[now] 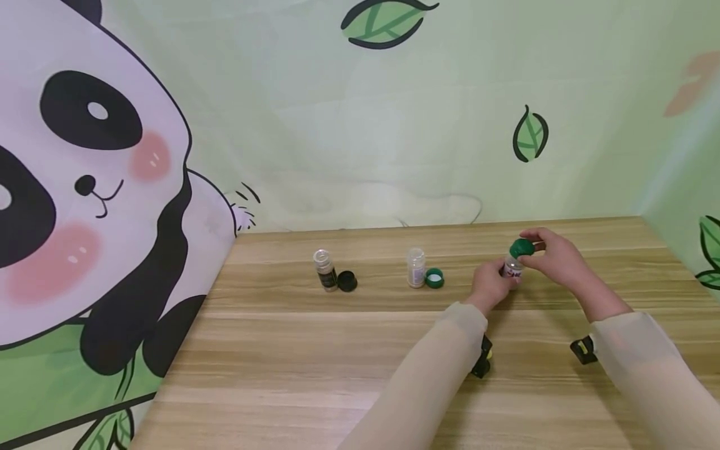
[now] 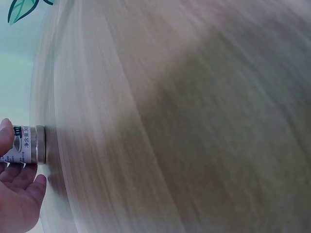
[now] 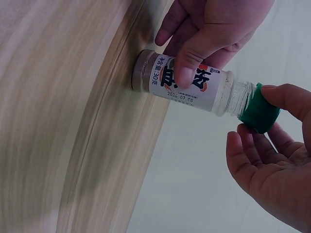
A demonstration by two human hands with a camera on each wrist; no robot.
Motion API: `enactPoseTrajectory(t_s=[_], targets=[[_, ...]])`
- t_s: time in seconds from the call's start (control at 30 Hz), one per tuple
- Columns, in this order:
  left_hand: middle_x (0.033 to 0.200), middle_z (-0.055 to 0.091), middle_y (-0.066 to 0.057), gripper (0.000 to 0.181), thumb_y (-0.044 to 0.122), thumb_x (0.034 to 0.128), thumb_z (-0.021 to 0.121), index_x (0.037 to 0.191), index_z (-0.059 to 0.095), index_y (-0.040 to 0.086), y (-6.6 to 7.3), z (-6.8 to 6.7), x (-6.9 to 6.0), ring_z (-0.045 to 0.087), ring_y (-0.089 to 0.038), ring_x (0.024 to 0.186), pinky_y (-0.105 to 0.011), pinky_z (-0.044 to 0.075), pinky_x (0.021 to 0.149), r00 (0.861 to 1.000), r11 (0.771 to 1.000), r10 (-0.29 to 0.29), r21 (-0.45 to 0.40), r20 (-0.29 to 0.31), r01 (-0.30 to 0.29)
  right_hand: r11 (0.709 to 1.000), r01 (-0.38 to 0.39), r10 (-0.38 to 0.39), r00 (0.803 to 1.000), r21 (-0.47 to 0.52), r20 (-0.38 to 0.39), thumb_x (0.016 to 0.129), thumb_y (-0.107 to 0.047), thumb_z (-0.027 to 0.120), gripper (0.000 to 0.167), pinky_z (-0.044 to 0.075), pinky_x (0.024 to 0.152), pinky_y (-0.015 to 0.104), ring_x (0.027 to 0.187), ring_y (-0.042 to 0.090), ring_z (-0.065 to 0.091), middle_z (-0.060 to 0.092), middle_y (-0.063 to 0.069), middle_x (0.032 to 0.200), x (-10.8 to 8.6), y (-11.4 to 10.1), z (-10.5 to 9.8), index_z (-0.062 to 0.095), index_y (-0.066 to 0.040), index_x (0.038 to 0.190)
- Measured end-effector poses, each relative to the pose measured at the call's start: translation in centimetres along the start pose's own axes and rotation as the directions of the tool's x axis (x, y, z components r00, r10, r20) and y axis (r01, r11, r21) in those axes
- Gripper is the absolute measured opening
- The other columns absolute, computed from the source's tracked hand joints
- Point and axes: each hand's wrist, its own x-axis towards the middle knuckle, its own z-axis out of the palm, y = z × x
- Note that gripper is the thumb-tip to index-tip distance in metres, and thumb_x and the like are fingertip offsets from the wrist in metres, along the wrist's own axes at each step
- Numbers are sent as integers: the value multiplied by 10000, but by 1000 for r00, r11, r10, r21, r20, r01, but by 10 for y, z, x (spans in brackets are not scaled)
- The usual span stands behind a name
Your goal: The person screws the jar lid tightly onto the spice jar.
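Left hand [image 1: 490,286] gripping spice bottle [image 3: 197,95], thumb [image 3: 191,60] across label [image 3: 214,90], right hand [image 1: 555,257] pinching green screw cap [image 3: 260,113] at bottle's threaded neck [image 3: 241,98]

Pale-green backdrop [image 1: 315,137] rises behind the wood-grain table [image 1: 292,356], its print showing a large panda [image 1: 118,181] at left and black-outlined leaves [image 1: 382,25] farther right.

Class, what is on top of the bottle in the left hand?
A green cap, pinched by the right hand. Threads show below it on the bottle; the cap hides the mouth.
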Motion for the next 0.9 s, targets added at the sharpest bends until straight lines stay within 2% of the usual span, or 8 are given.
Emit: enactPoseTrajectory(t_s=[0.2, 0.43, 0.7, 0.9], targets=[[1049, 787, -41, 257, 116, 897, 791, 1150, 760, 84, -1, 1, 2, 552, -30, 805, -134, 454, 737, 1000, 1000, 10, -7, -3, -10, 1000, 11, -11, 1000, 4, -3, 980, -113, 638, 566, 512, 946, 589, 1263, 542, 498, 488, 391, 1396, 2, -1, 1, 411, 117, 1445], [1077, 784, -29, 277, 148, 909, 784, 1181, 756, 109, -2, 4, 4, 565, -40, 830, -141, 467, 766, 1000, 999, 10, 31, 1, -10, 1000, 0, 0, 1000, 23, 2, 977, -113, 642, 594, 490, 969, 606, 1254, 526, 488, 477, 381, 1406, 1, 1, 4, 383, 120, 1459], [1063, 787, -24, 235, 141, 911, 781, 1143, 760, 102, -3, 4, 3, 598, -33, 831, -138, 462, 737, 1000, 999, 2, 46, -1, -2, 998, 5, -5, 1000, 57, 3, 971, -112, 647, 595, 470, 996, 613, 1259, 532, 488, 484, 391, 1399, 2, 5, 7, 397, 126, 1455], [1073, 788, -17, 236, 140, 906, 786, 1139, 761, 107, -3, 4, 4, 616, -27, 860, -135, 483, 777, 1000, 998, 14, 54, -8, -14, 996, -8, 7, 1000, 86, 22, 986, -160, 641, 612, 486, 970, 529, 1253, 508, 515, 506, 390, 1394, 3, 10, 7, 400, 123, 1472]])
